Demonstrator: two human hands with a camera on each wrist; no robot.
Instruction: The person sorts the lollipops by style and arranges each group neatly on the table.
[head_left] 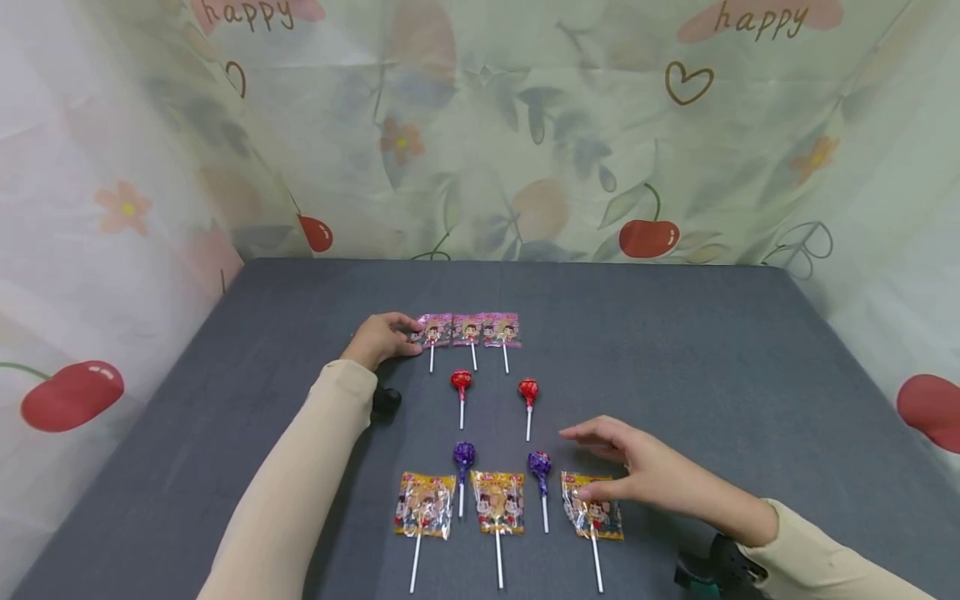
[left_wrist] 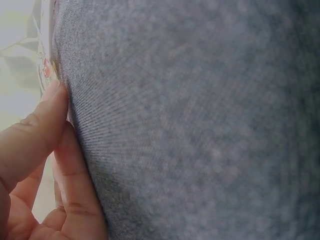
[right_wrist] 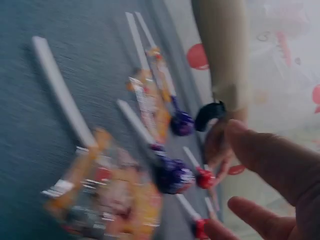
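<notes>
Three lollipops in flat pink wrappers lie in a row toward the back of the table. My left hand [head_left: 381,337] pinches the left edge of the leftmost pink-wrapped lollipop [head_left: 434,331]; in the left wrist view the thumb [left_wrist: 42,125] meets the wrapper's edge. Over the right orange-wrapped lollipop [head_left: 603,521] hovers my right hand [head_left: 660,475], fingers spread and holding nothing. Beside its fingertips lie a purple lollipop [head_left: 539,467] and a red lollipop [head_left: 528,390]. The right wrist view shows that orange wrapper [right_wrist: 120,200] below the fingers.
Another red lollipop [head_left: 461,380] and another purple lollipop [head_left: 464,456] lie left of centre. Two more orange-wrapped lollipops [head_left: 424,504] are in the front row. A patterned curtain [head_left: 480,167] stands behind the grey table [head_left: 697,333].
</notes>
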